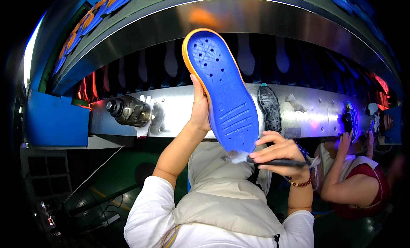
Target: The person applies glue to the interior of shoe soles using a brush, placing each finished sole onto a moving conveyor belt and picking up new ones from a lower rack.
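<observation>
A blue shoe sole (226, 92) with an orange rim is held up in front of me, its holed end pointing away. My left hand (200, 104) grips its left edge, thumb along the side and the other fingers hidden behind it. In my right hand (279, 152) is a brush (273, 161) with a black handle and pale bristles. The bristle end lies by the sole's near tip; whether it touches the sole I cannot tell. My right fingertips are close to the sole's lower right edge.
On the metal ledge (171, 100) stand a dark bottle (128, 110), a white glove (147, 119), a black sole (269, 109) and a crumpled white scrap (295, 102). Several soles hang behind. A co-worker (354, 184) handles a lit shoe part at the right. Blue and orange soles (92, 21) lie upper left.
</observation>
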The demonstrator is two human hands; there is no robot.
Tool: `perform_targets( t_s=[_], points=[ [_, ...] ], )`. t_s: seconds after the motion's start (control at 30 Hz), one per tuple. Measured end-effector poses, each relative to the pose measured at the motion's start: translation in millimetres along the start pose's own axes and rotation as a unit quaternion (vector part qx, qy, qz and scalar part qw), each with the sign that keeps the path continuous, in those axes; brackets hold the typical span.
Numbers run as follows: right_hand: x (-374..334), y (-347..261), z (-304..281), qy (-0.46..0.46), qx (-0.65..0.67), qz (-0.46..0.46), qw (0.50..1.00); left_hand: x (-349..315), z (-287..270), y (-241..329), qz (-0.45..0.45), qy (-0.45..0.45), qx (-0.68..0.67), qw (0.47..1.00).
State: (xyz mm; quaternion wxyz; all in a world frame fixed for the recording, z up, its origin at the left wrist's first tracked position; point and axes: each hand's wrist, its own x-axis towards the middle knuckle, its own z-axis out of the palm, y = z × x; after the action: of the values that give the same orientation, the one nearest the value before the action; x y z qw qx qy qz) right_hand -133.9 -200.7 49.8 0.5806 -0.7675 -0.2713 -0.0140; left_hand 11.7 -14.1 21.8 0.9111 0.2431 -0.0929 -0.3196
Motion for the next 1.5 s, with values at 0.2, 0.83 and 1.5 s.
perform_targets(
  t_s=[0.2, 0.83, 1.5],
  points=[
    [-0.5, 15.8, 11.5, 0.208, 0.296, 0.031, 0.932, -6.1, 38.1, 5.2, 0.044, 0.029, 0.092, 0.994],
    [22.3, -20.7, 4.7, 0.248, 0.01, -0.003, 0.969, -9.9, 27.6, -8.0, -0.001, -0.089, -0.144, 0.986],
    [19.1, -27.8, -30.6, -0.061, -0.029, 0.024, 0.997, -6.0, 40.8, 16.8, -0.411, 0.054, 0.104, 0.904]
  ],
)
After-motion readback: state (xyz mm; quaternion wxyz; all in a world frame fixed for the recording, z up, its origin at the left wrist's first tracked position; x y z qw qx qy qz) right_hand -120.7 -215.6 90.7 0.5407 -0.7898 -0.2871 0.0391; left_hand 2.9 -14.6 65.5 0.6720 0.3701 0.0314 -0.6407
